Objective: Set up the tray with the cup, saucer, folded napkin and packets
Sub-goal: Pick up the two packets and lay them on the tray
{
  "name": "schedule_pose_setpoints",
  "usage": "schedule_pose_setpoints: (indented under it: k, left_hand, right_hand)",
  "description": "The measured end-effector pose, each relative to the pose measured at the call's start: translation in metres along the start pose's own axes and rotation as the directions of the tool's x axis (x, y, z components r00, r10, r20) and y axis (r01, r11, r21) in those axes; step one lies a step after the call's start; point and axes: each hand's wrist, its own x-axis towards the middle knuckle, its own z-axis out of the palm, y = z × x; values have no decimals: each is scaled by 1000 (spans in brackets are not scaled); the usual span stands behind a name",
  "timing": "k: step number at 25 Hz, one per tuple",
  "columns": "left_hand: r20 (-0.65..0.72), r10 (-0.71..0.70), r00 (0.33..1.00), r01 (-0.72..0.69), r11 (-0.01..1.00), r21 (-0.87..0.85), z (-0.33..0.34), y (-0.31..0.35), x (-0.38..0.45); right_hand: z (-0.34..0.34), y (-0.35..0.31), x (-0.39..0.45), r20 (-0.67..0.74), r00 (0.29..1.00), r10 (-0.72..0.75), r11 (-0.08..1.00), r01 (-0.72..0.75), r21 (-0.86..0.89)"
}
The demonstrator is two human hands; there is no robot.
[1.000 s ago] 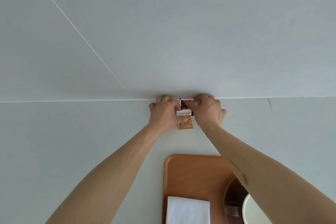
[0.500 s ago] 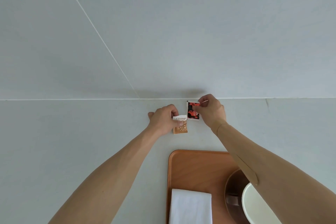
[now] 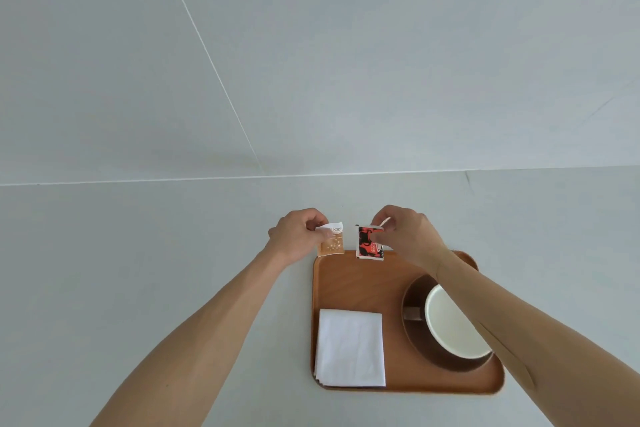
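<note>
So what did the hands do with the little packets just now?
Both hands drew back from the far wall toward the brown wooden tray. The left hand brought the orange-and-white packet, the right hand the red-and-black packet, now apart at the tray's far edge. The grips, white folded napkin, white cup and brown saucer stayed.

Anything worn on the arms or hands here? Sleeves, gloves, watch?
Nothing visible. Both forearms are bare as far as the frame shows, no sleeves. The left hand and right hand show no gloves, rings or watch; no markings seen.
</note>
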Motion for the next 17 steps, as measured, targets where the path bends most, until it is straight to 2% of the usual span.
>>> schedule_pose_setpoints:
  k: [9,14,17]
  left_hand:
    - [84,-67,994,50,979,197,30,-23,-32]
    - [35,-51,998,40,966,256,43,-27,-25]
    - [-12,6,1000,-2,943,332,51,-33,-21]
  right_hand:
    - [29,18,-19,130,992,2,969,30,-245]
    - [43,24,-16,115,993,23,958,11,-287]
    - [52,26,-16,48,999,7,932,11,-362]
